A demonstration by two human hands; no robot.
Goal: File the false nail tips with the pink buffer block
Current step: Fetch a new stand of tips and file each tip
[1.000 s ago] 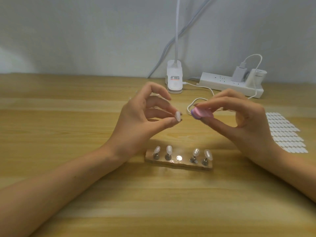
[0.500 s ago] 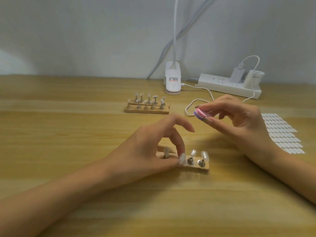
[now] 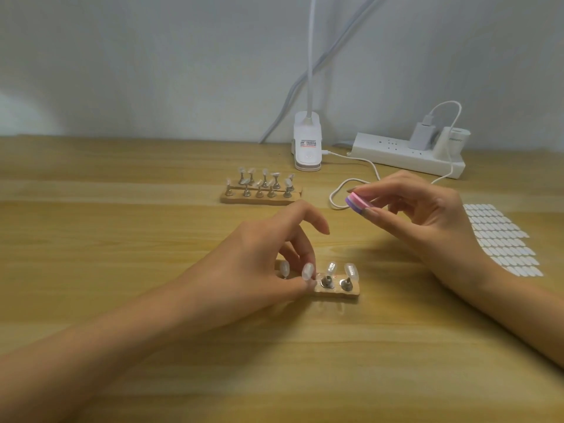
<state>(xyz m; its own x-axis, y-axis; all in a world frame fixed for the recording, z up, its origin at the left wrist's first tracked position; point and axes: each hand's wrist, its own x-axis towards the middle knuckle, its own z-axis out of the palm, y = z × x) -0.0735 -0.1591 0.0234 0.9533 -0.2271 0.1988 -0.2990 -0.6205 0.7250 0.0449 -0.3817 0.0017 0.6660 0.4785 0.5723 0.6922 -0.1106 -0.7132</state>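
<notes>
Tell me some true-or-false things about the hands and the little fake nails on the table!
1. The right hand holds the pink buffer block. True.
2. The buffer block is rubbing a nail. False: it is up in the air, apart from every nail tip.
3. The left hand pinches a nail tip at the near wooden holder. True.
4. Nothing is plugged into the power strip. False: a white charger sits in it.
5. A second holder with nail tips stands farther back. True.
</notes>
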